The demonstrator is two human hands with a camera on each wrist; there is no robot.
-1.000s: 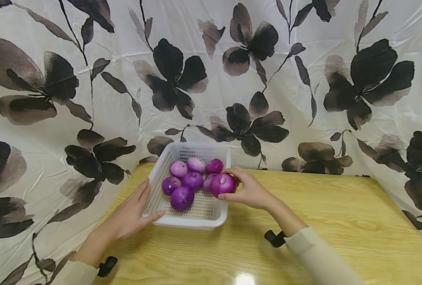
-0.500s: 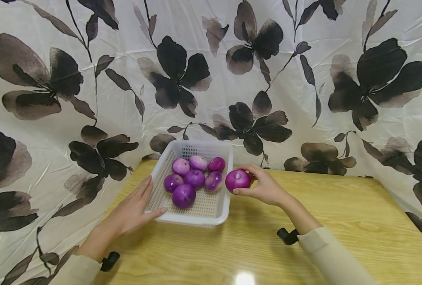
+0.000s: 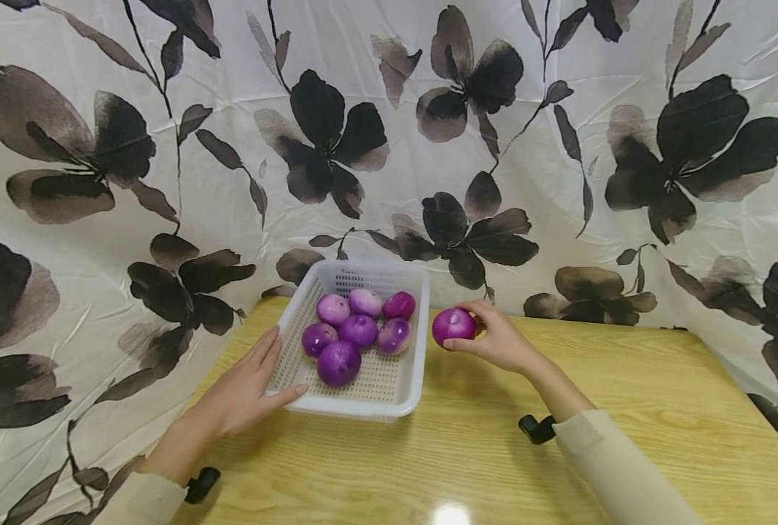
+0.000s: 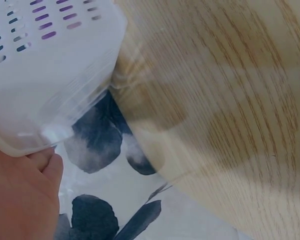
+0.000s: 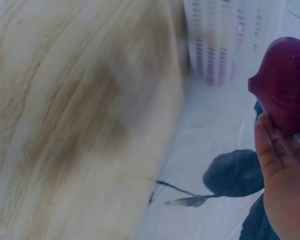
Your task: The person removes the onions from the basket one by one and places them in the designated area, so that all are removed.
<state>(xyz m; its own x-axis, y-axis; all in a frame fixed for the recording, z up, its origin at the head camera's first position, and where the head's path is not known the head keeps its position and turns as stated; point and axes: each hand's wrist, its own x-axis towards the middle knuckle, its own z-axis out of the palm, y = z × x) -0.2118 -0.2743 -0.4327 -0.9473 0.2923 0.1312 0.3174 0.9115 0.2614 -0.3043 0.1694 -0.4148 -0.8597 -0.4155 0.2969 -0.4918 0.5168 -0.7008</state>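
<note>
Currently, I am bracing the basket (image 3: 402, 397) with my flat left hand (image 3: 247, 390) while my right hand (image 3: 496, 339) is gripping an onion (image 3: 453, 326) above the counter (image 3: 625, 408).

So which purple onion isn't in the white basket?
The round purple onion held by the right hand, beside the white plastic basket. The six others lie inside it.
</note>
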